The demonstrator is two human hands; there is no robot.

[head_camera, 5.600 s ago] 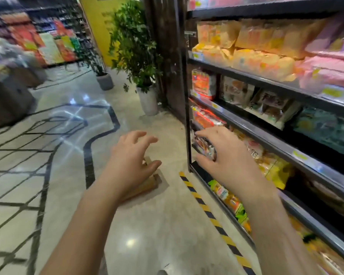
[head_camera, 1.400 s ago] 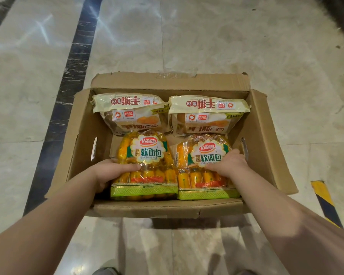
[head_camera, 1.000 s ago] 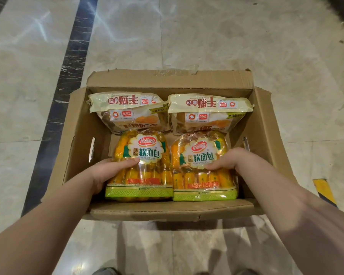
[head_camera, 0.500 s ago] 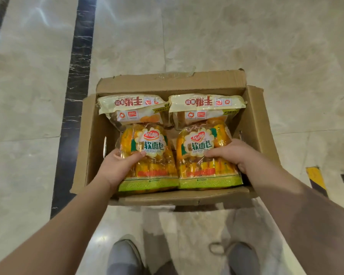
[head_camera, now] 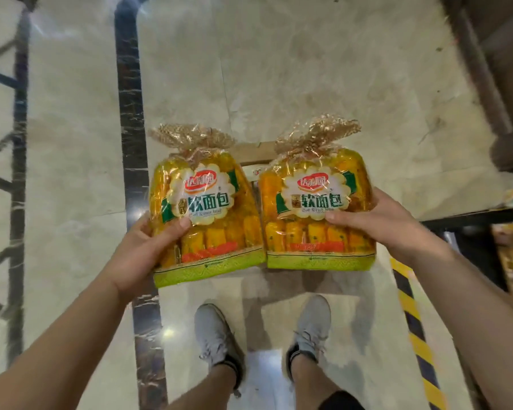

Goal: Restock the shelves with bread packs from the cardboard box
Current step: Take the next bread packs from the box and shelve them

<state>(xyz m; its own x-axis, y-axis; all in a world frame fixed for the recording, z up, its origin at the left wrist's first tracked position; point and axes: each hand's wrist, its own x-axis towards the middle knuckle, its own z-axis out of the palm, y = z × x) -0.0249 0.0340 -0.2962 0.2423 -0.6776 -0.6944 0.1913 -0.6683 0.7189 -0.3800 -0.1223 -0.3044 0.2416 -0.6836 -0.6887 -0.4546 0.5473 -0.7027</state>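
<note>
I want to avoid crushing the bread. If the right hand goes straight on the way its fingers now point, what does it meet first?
The right hand points to the person's left and grips the right bread pack. Going on, that pack would probably press the left bread pack, almost touching it; depth is unclear.

Above a marble floor (head_camera: 308, 69) and two grey shoes (head_camera: 216, 335), the left hand (head_camera: 142, 250) grips one yellow bread pack (head_camera: 208, 220) and the right hand (head_camera: 382, 220) grips another (head_camera: 317, 208), side by side, hiding most of the cardboard box (head_camera: 253, 153).
</note>
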